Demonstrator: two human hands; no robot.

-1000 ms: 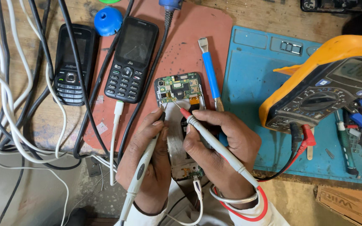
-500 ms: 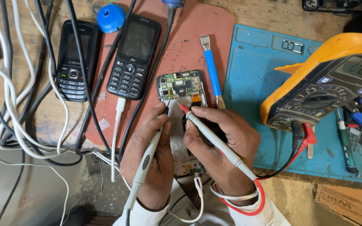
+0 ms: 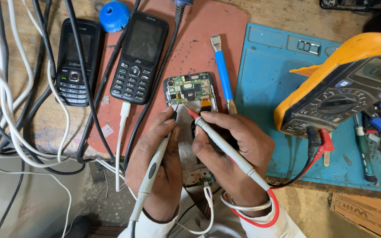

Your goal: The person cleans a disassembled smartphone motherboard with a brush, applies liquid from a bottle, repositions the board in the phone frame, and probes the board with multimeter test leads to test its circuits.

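Two phones (image 3: pixel 140 57) and cables (image 3: pixel 5 101) lying left; meter (image 3: pixel 345 92) right. Left hand (image 3: pixel 157 172) and right hand (image 3: pixel 230 154) gripping probes (image 3: pixel 230 152), tips touching green bare board (image 3: pixel 188 90).

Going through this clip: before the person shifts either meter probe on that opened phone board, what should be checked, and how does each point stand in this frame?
1. Left hand grips the grey probe: ok.
2. Right hand grips the red-tipped probe: ok.
3. Both tips rest on the opened phone board: they meet near its lower left edge; exact contact points cannot tell.
4. Red and black leads plugged into the yellow multimeter: ok.
5. Meter display readable: cannot tell, it is angled and washed out.
6. Board free of loose tools: ok, the blue-handled brush lies beside it, apart; the white cable plugged in at the phone's lower end could tug.
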